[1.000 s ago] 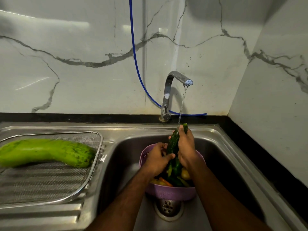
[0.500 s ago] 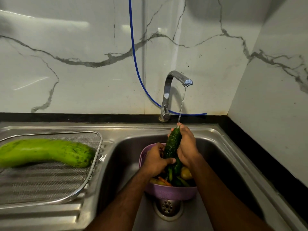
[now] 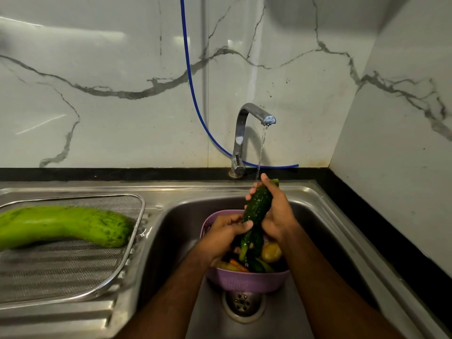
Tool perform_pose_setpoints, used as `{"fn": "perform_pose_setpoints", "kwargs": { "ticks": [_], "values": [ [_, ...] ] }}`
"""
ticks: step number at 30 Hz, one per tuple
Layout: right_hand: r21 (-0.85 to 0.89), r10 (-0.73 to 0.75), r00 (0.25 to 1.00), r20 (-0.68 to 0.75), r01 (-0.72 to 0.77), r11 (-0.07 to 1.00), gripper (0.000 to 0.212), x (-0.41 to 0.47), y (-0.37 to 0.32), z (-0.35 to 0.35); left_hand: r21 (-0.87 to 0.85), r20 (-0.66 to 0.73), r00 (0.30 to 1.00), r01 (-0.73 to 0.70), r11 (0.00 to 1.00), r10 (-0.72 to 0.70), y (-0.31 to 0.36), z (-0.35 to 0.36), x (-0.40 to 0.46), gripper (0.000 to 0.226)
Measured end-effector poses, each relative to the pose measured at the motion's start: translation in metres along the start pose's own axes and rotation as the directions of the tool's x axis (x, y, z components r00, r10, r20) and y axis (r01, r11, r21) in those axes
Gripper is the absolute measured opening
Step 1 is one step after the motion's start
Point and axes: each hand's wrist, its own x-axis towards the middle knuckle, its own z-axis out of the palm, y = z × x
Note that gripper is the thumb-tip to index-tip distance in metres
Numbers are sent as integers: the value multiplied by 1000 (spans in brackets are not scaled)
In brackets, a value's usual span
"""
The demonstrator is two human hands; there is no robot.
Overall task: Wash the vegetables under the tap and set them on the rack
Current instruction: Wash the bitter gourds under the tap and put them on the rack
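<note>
1. Step in hand: rinse. Cucumber (image 3: pixel 258 204) is held tilted, upper end under the stream from the tap (image 3: pixel 254 113), over the purple colander (image 3: pixel 247 280) in the sink (image 3: pixel 325 216).
2. Right hand (image 3: pixel 277 211) wraps the cucumber's upper half, fingers curled around it. Left hand (image 3: pixel 226 228) grasps the lower part, thumb across the skin. Neither hand is free.
3. Cucumber look: dark green, bumpy, wet and glossy; likely slippery.
4. Rack (image 3: pixel 73 267) sits on the drainboard left of the sink, well apart from the hands; a pale green gourd (image 3: pixel 61 225) already lies on it.
5. Next move, as a judgement: finish the rinse, then carry the cucumber left over the sink edge and lay it on bare mesh near the gourd. Needs a firm grip.
6. Remaining vegetables (image 3: pixel 269 253) in the colander look unwashed; task is early.
</note>
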Motion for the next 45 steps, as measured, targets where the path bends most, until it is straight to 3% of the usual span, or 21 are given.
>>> {"fn": "perform_pose_setpoints", "kwargs": {
  "ticks": [8,11,16,19,24,32,35,39,42,45],
  "values": [
    [-96,145,964,223,-127,987,29,-6,4,-5,-325,-35,992,105,940,-123,21,13,0,41],
    [-126,129,977,172,-108,986,30,1,5,-11,-227,-55,991,109,968,-125,21,12,0,47],
    [-219,-34,989,-146,1,976,53,14,11,-11,62,-233,969,-68,996,81,8,10,6,34],
    [-197,-29,973,-229,-17,980,61,17,11,-11,45,-221,971,-89,995,97,9,10,7,29],
    [34,88,993,-73,-85,996,56,14,4,-12,-95,-152,988,-32,995,17,17,24,6,38],
    [238,43,973,-229,13,971,49,23,6,-13,132,-337,918,-175,976,210,9,25,13,26],
    [245,35,970,-241,25,969,55,24,4,-16,156,-319,921,-180,971,222,6,27,13,22],
    [282,74,987,-146,-30,959,59,22,4,-19,172,-347,911,-172,970,223,9,26,12,21],
    [210,96,993,-68,-79,974,53,20,6,-19,176,-389,892,-175,969,232,11,27,12,33],
    [114,67,996,-64,-60,992,69,22,12,-17,173,-410,882,-174,970,231,13,26,10,40]
  ]
}}
